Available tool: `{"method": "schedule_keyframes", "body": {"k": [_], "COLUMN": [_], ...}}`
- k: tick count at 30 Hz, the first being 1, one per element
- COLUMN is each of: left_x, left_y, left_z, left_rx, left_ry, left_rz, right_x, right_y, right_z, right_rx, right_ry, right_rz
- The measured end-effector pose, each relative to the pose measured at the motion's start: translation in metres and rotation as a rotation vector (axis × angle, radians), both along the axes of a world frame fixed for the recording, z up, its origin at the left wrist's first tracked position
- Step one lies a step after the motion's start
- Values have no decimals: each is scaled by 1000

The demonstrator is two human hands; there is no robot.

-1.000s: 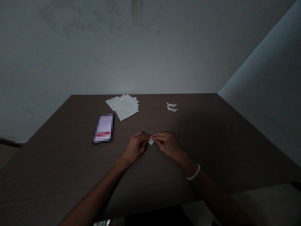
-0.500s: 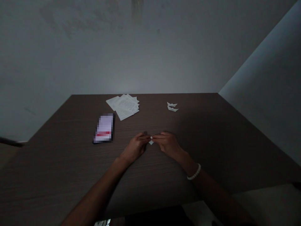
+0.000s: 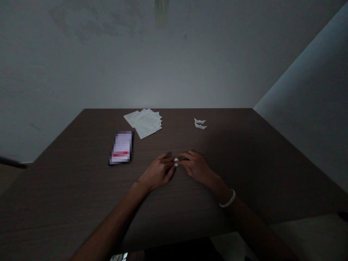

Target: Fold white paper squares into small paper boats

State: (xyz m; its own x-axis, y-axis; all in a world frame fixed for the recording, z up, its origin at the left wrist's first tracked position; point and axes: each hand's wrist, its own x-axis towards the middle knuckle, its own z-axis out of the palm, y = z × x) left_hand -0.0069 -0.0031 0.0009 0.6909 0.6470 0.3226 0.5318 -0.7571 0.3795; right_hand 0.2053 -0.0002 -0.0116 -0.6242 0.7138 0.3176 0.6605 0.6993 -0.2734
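On table (image 3: 174, 210), L hand (image 3: 158, 171) & R hand (image 3: 196, 168) pinch sm white paper (image 3: 176, 165), mostly hidden, folds unclear

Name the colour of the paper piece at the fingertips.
White; the paper piece shows best in the head view.

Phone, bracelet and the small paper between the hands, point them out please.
Phone (image 3: 121, 145): head view, middle of the screen.
Bracelet (image 3: 230, 201): head view, on its lower curve.
Small paper (image 3: 176, 159): head view, exposed upper part.
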Motion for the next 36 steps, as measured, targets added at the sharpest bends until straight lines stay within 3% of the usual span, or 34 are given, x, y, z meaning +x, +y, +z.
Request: {"method": "schedule_keyframes", "body": {"k": [13,24,36], "left_x": [1,2,2], "left_y": [6,2,2], "left_z": [-21,-10,-12], "left_rx": [8,69,122], "left_ry": [-184,-63,47], "left_rz": [167,78,29], "right_x": [-1,-3,-9], "right_y": [-3,0,-6], "right_z": [-2,-4,2], "right_rx": [-71,-18,6], "right_ry": [135,172,40], "right_rz": [-62,-137,-231]}}
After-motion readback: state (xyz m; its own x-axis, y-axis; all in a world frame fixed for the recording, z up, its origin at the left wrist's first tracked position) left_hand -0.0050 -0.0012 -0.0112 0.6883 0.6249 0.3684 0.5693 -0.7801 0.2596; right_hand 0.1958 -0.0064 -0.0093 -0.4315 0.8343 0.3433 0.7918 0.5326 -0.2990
